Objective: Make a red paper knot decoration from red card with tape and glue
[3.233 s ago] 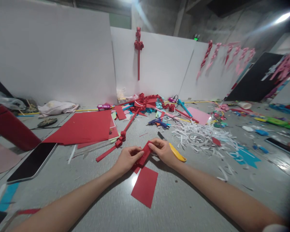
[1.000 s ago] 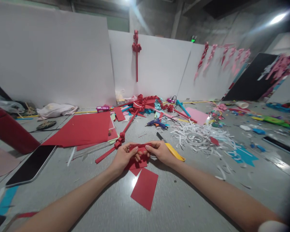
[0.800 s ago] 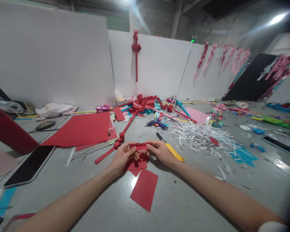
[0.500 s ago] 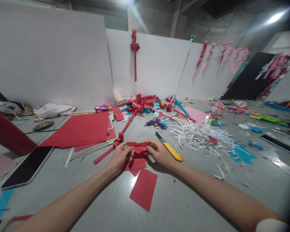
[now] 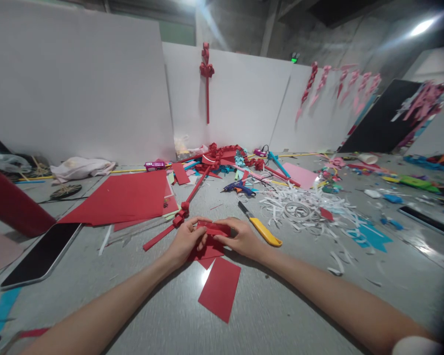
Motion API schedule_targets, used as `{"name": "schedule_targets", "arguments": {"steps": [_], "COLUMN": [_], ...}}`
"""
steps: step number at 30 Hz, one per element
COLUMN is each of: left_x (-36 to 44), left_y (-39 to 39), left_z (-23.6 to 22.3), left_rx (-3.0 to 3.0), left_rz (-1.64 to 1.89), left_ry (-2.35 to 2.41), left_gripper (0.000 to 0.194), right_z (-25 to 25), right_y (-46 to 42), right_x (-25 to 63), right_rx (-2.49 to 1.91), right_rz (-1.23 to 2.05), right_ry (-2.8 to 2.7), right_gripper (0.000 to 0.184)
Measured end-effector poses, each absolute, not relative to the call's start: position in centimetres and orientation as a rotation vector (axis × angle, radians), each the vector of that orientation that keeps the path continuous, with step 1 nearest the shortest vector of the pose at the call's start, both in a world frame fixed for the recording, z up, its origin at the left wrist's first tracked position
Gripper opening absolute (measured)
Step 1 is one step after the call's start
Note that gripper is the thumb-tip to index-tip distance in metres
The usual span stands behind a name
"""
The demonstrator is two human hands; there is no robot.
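Observation:
Between my two hands is a small folded piece of red paper [image 5: 215, 229]. My left hand [image 5: 188, 239] pinches its left end, and my right hand [image 5: 240, 237] grips the right end between thumb and fingers. Directly below lies more red paper [image 5: 210, 250], partly hidden by my fingers. Closer to me, a loose red paper rectangle [image 5: 220, 290] rests flat on the grey surface. A yellow-handled utility knife [image 5: 264, 230] lies just beyond my right hand, its blade end pointing away. A red paper stick with knots [image 5: 182, 213] lies beyond my left hand.
At the left are large red sheets [image 5: 129, 197] and a dark phone [image 5: 40, 256]. A blue glue gun [image 5: 240, 188] lies ahead, near white paper shreds [image 5: 311, 207] and a tape roll [image 5: 296, 211]. White panels [image 5: 244, 98] stand behind, with a red paper ornament [image 5: 206, 69] hanging there.
My right thumb and fingers have shifted left along the folded red paper, and its right end now shows tilted up inside my right hand. My left hand has hardly moved.

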State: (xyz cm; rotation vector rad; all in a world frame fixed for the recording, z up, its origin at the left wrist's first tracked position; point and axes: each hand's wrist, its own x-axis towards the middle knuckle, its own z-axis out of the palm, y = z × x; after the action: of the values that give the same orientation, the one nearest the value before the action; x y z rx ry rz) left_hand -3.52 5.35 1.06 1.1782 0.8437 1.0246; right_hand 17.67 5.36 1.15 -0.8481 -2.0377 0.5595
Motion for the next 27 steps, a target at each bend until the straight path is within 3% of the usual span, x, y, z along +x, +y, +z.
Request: {"name": "schedule_targets", "arguments": {"steps": [9, 27], "left_x": [-3.4, -2.9], "left_y": [4.8, 4.4], "left_z": [1.7, 1.2], "left_rx": [1.276, 1.277], "left_rz": [1.050, 1.063], "left_ry": [0.880, 0.923], "left_gripper": [0.044, 0.041], "right_z": [2.0, 2.0], "right_y": [5.1, 5.4], "right_x": [17.9, 18.1], "right_rx": [-0.917, -0.991], "right_rz": [0.712, 0.893], "right_ry": [-1.959, -1.885], "right_gripper": [0.028, 0.023]}}
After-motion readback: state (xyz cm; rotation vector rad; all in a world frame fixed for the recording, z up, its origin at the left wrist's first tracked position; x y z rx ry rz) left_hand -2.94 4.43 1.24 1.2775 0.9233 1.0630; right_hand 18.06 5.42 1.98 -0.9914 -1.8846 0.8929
